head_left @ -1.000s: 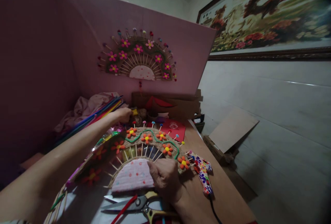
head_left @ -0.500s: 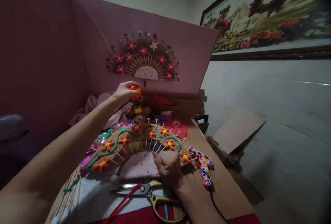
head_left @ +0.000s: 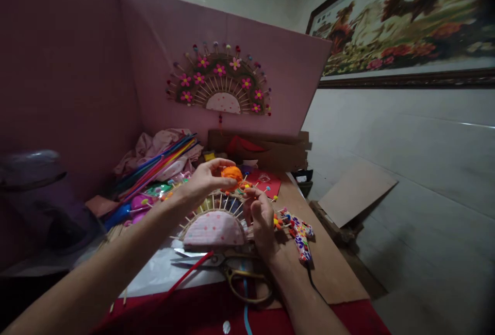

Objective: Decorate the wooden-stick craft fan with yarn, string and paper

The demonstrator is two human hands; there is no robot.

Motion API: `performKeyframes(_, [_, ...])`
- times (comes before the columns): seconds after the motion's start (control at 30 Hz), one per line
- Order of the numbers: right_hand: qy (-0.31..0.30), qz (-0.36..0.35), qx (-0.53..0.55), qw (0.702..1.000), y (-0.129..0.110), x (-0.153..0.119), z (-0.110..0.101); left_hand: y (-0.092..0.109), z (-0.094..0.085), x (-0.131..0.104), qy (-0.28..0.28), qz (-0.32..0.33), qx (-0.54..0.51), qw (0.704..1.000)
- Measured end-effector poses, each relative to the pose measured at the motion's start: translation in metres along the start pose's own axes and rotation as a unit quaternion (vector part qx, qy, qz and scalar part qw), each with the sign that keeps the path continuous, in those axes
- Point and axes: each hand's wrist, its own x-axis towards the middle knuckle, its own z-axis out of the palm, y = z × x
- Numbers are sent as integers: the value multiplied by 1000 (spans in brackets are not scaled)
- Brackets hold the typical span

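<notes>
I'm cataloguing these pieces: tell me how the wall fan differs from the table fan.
The wall fan has pink flowers; the table fan has orange flowers. The wall fan shows whole, while the left hand and right hand partly hide the table fan. Both have a pale spotted half-circle and radiating sticks.

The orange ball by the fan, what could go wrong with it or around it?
The orange ball might slip from the left hand and land on the fan. The right forearm could brush the scissors lying beside it, or catch the black cord of the flowery tool.
</notes>
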Motion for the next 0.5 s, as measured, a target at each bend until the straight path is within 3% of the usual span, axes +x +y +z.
performKeyframes(0.13, [2,85,100,991,-3,4,4,-23,1,-18,19,-22,5,1000])
performKeyframes(0.33, [-7,164,175,971,-12,6,6,-48,-18,-35,58,-21,-10,998])
performKeyframes(0.5, [-61,266,315,909,-19,5,1,-61,-31,-43,120,-44,-55,990])
